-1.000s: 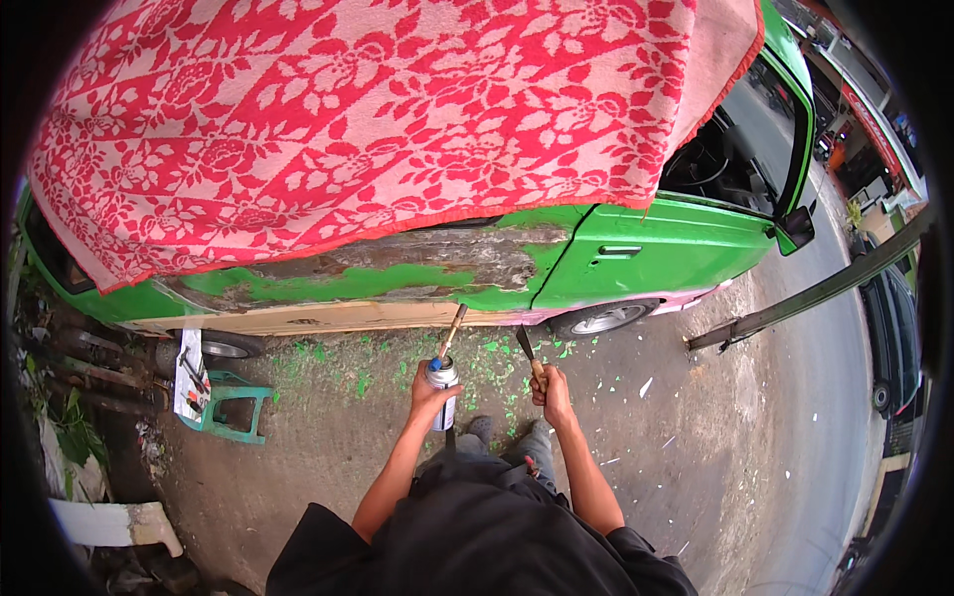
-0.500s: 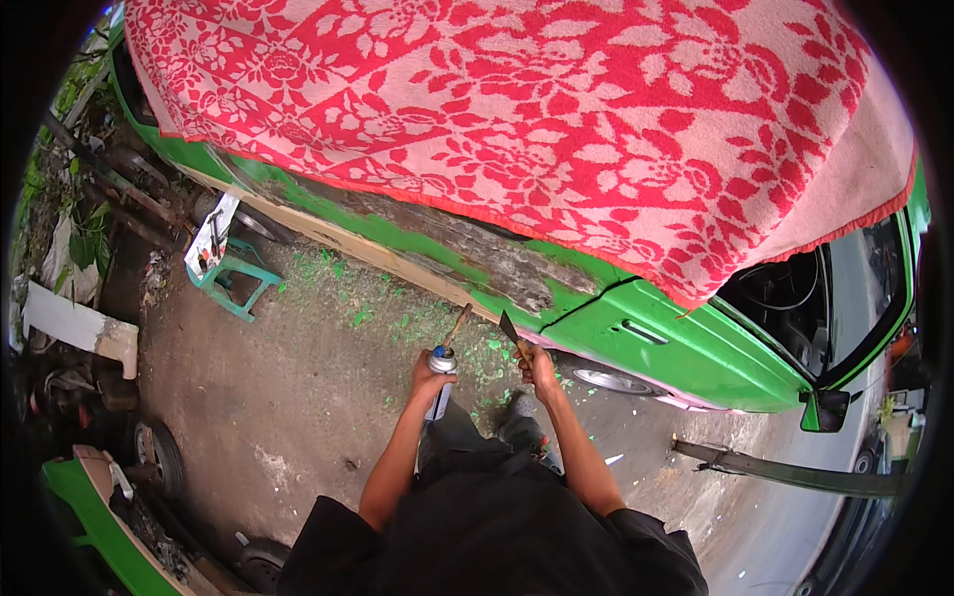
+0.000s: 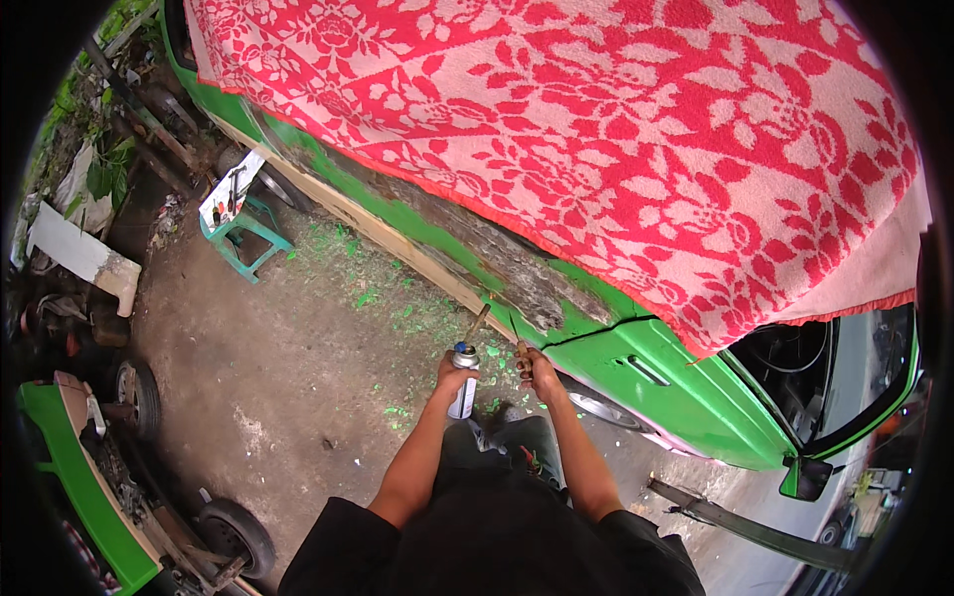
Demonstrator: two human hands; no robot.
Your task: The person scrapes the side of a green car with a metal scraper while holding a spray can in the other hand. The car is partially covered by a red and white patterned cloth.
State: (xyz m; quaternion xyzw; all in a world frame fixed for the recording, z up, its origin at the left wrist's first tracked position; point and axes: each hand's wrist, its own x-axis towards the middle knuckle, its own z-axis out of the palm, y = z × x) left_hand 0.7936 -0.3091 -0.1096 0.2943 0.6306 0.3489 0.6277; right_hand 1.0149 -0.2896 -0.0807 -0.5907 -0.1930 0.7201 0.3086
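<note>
My left hand (image 3: 452, 377) is wrapped round a slim metal can (image 3: 463, 399) with a blue bit at its top rim. A thin brown stick or brush handle (image 3: 479, 321) leans out of the can; its lower end is hidden. Close by on the right, my right hand (image 3: 542, 375) grips a putty knife (image 3: 522, 351), its narrow-looking blade pointing up and away toward the car. Both hands are apart from the green car (image 3: 626, 392). The car's side has a rough, stripped grey-brown patch (image 3: 537, 296), and a red and pink floral blanket (image 3: 596, 169) drapes over it.
A green plastic stool (image 3: 253, 238) bears a white sheet with several tools at the left. Green paint flakes litter the ground by the car. Loose wheels (image 3: 234, 536) and a green body panel (image 3: 84, 487) lie lower left. A long metal beam (image 3: 755, 523) lies at the right.
The view has turned, so the car slants more steeply. My right hand has rotated the putty knife, whose blade now shows nearly edge-on. The can stays in my left hand.
</note>
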